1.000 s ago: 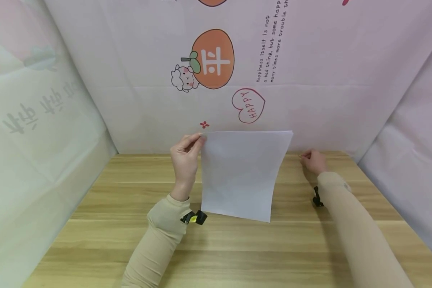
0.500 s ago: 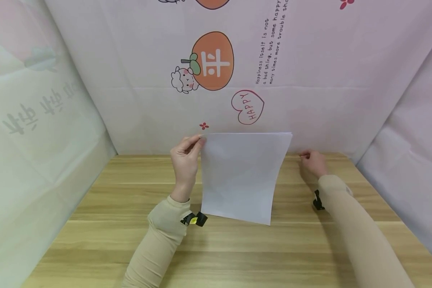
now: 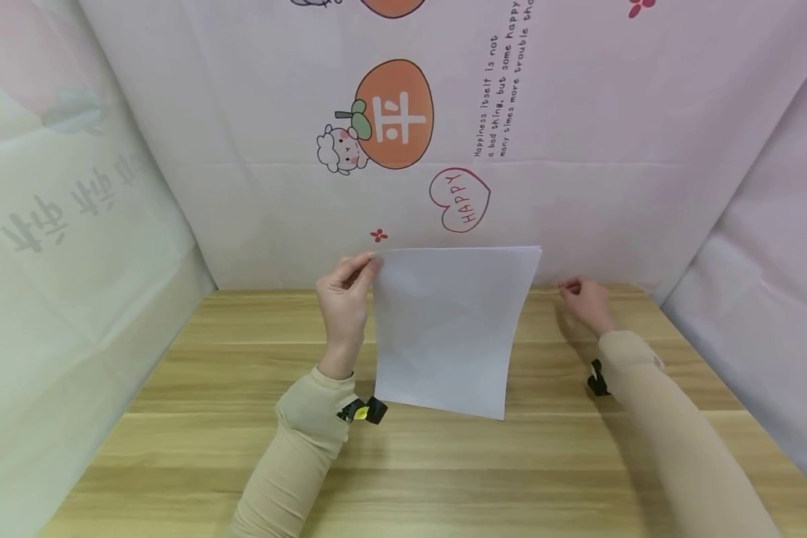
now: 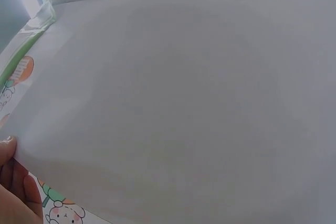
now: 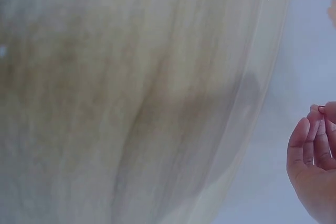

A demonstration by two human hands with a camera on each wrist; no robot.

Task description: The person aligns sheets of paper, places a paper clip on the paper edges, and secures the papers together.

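Observation:
Upright above the table hang sheets of white paper (image 3: 453,332), their doubled edge showing at the upper right corner. My left hand (image 3: 344,299) pinches their upper left corner between thumb and fingers. In the left wrist view the paper (image 4: 178,98) fills most of the picture, and part of the left hand (image 4: 18,192) shows at the lower left. Right of the paper and apart from it, my right hand (image 3: 586,302) is near the table's back edge. The right wrist view shows its fingertips pinching a tiny, thin, copper-coloured loop (image 5: 321,108), too small to tell its kind.
A wood-grain table (image 3: 444,478) lies under both hands. White printed cloth (image 3: 276,187) rises behind its back edge, with more cloth along the left and right sides. Each sleeve carries a small black wrist camera (image 3: 375,410).
Both hands keep their holds with almost no movement. The right hand and the paper shift very slightly in the head view, and the whole scene drifts a little with the camera.

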